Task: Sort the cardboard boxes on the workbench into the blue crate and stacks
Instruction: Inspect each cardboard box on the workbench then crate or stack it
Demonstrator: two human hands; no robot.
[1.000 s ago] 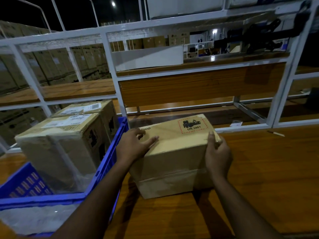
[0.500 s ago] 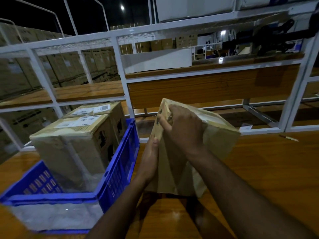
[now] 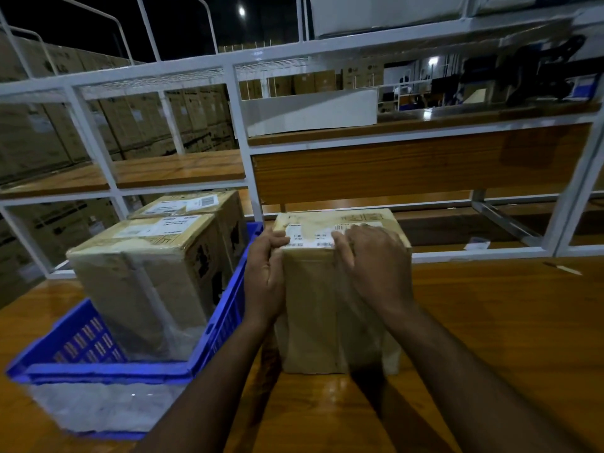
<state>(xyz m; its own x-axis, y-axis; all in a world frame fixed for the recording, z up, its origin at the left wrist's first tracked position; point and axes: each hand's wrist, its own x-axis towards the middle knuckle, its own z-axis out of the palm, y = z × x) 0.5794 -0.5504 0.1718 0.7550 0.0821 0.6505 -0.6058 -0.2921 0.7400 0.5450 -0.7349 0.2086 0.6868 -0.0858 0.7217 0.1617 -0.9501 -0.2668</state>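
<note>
White label point(image 3: 310, 238) between hands point(image 3: 322, 273)

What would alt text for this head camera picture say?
Two hands, left hand and right hand, grip a labelled cardboard box standing on a wooden workbench. Left of it, a blue crate holds two similar boxes.

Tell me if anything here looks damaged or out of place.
Nothing serious stands out. The near box in the crate has wrinkled tape and a rumpled front. Both crate boxes stand upright. The left hand and right hand grip the box upright on the bench.
</note>
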